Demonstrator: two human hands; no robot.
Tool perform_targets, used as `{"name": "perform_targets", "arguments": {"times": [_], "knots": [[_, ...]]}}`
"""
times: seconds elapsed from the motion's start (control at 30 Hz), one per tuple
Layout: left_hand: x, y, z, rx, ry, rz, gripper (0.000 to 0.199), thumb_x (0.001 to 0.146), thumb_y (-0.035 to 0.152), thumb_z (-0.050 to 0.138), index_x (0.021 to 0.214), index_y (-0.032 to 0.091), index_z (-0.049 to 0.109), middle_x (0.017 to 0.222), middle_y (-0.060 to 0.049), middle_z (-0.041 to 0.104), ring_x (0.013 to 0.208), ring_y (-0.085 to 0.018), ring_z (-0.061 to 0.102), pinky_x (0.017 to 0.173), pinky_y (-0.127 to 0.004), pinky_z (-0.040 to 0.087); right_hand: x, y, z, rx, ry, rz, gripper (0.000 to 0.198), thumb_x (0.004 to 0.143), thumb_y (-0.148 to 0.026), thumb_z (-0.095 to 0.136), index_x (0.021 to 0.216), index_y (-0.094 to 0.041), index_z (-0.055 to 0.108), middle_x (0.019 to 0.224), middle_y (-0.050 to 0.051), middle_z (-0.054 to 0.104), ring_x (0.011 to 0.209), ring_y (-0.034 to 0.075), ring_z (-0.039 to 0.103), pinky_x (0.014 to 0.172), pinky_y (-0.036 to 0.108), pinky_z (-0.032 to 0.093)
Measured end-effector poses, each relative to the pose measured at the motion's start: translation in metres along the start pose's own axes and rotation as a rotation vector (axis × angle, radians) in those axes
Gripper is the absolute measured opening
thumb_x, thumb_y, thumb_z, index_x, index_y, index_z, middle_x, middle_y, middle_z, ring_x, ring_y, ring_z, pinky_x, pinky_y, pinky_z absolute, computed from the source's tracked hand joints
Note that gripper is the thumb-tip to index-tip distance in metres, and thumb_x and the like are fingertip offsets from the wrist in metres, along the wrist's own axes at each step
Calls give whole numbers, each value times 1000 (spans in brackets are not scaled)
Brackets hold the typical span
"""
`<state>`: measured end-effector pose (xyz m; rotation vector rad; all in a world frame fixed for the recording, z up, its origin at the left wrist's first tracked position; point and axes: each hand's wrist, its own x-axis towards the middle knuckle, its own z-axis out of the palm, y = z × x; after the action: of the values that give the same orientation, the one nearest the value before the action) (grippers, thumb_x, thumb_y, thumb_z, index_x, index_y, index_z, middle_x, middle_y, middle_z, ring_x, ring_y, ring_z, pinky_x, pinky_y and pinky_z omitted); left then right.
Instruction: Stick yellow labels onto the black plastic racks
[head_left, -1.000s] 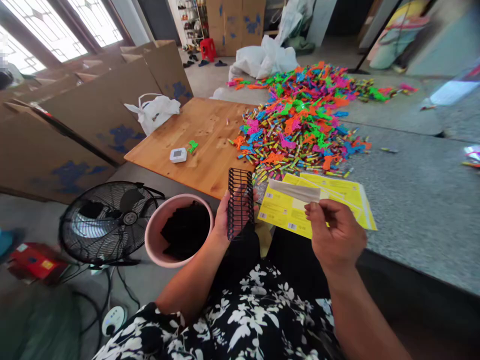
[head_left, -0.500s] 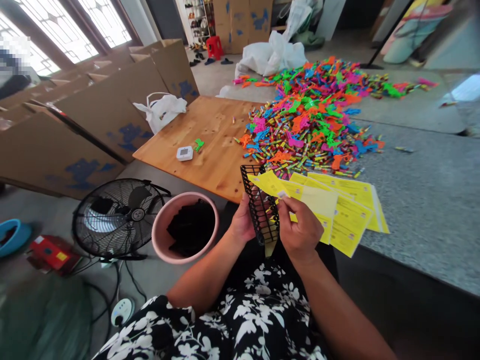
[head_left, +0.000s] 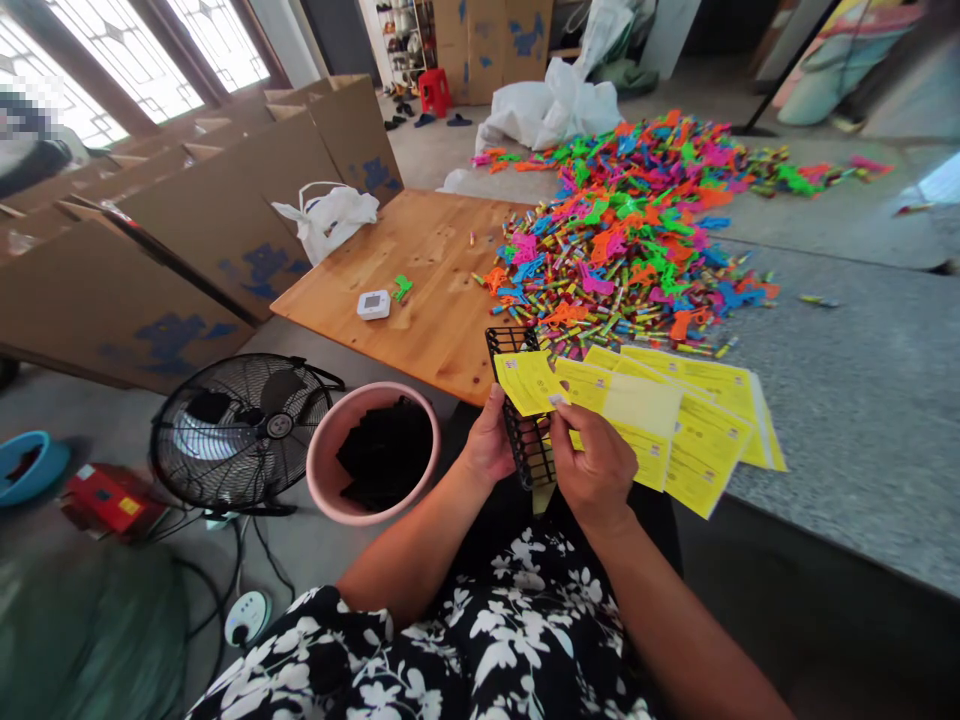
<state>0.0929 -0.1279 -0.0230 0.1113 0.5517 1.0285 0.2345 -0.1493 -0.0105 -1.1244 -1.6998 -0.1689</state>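
My left hand (head_left: 489, 440) is closed around a black plastic rack (head_left: 534, 455) with a grid of slots, held tilted above my lap. Between the thumb and fingers of my right hand (head_left: 596, 462) is the lower corner of a yellow printed label (head_left: 529, 382), which lies across the upper part of the rack. To the right, several yellow printed sheets (head_left: 705, 450) lie fanned out on the grey tabletop. Beyond them rises a heap of bright plastic toy guns and small wrapped tubes (head_left: 622, 260). The fingers of my left hand are partly hidden behind the rack.
A pink tub (head_left: 319, 480) of black pieces stands on the floor at my left, beside a black floor fan (head_left: 247, 440). On the wooden board (head_left: 435, 340) are a small white device (head_left: 373, 305) and a green toy gun (head_left: 403, 288). Cardboard boxes (head_left: 202, 235) line the left.
My right hand has moved slightly left and down with the yellow label. The label has turned flatter, so more of its printed face shows over the rack.
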Motion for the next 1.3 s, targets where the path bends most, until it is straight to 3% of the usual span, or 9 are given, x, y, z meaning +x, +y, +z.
{"name": "perform_targets", "arguments": {"times": [0.13,0.33,0.63,0.77,0.97,1.2,1.3], "knots": [[-1,1,3,-29,-9,4,71,105,62,35,143,9,61,115,-19,77,104,-30,75,86,-37,58,-1,-1,-1,36,-52,-11,20,97,-12,66,115,-20,69,102,7,79,94,19,76,89,33,62],[1,-1,-3,-14,-9,39,73,99,65,49,148,11,57,119,-18,75,93,-28,75,84,-37,57,0,-5,-3,66,-156,6,19,98,-14,62,114,-20,71,101,8,76,95,21,72,90,37,60],[1,2,-3,34,22,86,65,103,59,44,147,13,59,114,-15,77,84,-24,74,78,-34,56,2,-11,-5,130,-176,102,20,99,-15,60,114,-20,71,105,9,75,101,23,70,94,40,60],[0,3,-6,40,17,16,71,101,66,43,142,12,63,102,-14,78,73,-22,72,72,-33,55,1,-9,-3,141,-153,110,19,100,-17,60,114,-21,72,104,9,75,100,22,71,95,41,60],[1,3,-8,27,16,7,74,99,71,43,139,12,65,112,-17,78,98,-29,75,86,-37,57,-2,-7,-3,153,-127,82,20,99,-14,61,115,-21,72,105,9,76,101,22,71,95,41,60],[5,2,-13,63,18,36,75,98,72,44,141,14,65,112,-16,78,96,-30,75,90,-40,57,-1,-7,-4,109,-120,8,23,97,-11,64,117,-19,71,104,9,75,102,23,69,93,41,60],[5,2,-9,60,-28,32,76,98,71,45,143,12,63,117,-18,76,104,-31,74,96,-41,56,-1,-8,-3,87,-132,1,24,97,-12,63,118,-21,72,103,8,75,101,23,68,94,42,60]]}}
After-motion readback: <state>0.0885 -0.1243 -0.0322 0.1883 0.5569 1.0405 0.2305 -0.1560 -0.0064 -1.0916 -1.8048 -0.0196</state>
